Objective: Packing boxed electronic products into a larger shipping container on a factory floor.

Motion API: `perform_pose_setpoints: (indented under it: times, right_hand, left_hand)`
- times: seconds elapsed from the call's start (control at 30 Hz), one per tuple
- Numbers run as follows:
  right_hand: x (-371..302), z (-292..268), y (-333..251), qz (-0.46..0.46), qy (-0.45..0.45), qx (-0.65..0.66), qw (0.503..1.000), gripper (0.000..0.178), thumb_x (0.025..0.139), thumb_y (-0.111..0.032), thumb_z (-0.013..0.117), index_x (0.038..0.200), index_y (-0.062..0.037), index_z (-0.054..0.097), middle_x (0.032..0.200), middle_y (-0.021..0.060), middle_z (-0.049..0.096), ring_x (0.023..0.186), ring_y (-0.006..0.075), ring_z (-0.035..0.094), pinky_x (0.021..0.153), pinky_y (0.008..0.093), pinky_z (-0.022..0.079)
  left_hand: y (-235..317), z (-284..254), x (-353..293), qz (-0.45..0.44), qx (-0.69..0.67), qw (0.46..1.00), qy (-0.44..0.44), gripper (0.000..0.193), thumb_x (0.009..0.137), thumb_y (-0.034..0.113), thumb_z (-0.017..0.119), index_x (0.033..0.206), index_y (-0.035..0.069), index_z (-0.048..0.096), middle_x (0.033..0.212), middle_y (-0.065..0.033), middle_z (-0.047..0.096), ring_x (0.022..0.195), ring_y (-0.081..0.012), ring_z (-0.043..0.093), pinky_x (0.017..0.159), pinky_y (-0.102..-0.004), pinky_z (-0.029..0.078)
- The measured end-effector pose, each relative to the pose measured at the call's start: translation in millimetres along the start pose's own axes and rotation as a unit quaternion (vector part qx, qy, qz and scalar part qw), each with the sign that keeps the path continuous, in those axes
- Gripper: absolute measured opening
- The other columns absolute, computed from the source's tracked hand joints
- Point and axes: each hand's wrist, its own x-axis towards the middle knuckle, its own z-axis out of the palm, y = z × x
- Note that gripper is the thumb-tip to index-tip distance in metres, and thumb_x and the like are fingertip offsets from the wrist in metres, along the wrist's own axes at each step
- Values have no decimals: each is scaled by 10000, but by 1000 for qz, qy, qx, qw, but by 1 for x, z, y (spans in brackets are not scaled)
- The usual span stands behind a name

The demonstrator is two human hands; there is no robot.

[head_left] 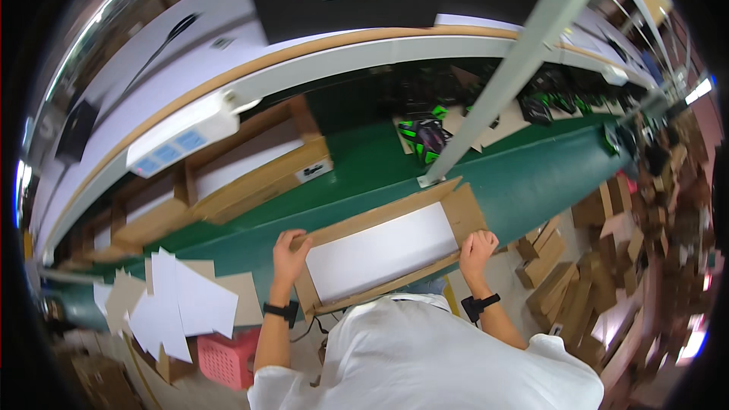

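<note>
Right in front of me is a long cardboard box, open at the top, on the near edge of the green work surface. A white sheet covers its bottom. My left hand is closed over the box's left end wall. Closed too, my right hand grips the right end near the front corner. Each wrist wears a black band. Left of my left hand, several white sheets and brown cardboard pieces lie loosely piled.
More open cardboard boxes stand in a row behind, under a shelf with a white power strip. A slanting grey post rises beyond my box. Black-and-green items lie farther back. A pink basket is below left; cardboard boxes crowd the right floor.
</note>
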Motion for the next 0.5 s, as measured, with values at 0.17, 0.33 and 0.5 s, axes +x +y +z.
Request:
perform_pose_setpoints:
  times: [0.17, 0.33, 0.5]
  right_hand:
    - [-31, -31, 26, 26, -1, 15, 1000, 188, 815, -67, 530, 643, -37, 461, 664, 96, 470, 756, 275, 467, 836, 432, 340]
    - [-40, -67, 28, 70, 5, 14, 997, 227, 824, -87, 558, 629, -26, 459, 641, 95, 456, 710, 272, 459, 831, 412, 348]
    - [-37, -84, 30, 96, -47, 85, 991, 205, 810, -121, 621, 657, -14, 536, 626, 105, 492, 677, 269, 477, 809, 385, 376]
  left_hand:
    - [23, 0, 22, -58, 23, 976, -210, 403, 868, 405, 599, 992, 31, 683, 995, -177, 660, 949, -290, 623, 843, -342, 472]
    - [64, 30, 87, -88, 118, 878, -455, 582, 899, 565, 464, 1018, 41, 688, 1051, -197, 654, 998, -317, 616, 874, -365, 464]
    - [120, 107, 153, 118, 272, 814, -499, 526, 894, 518, 484, 1084, 61, 662, 1113, -174, 638, 1055, -352, 588, 912, -404, 457]
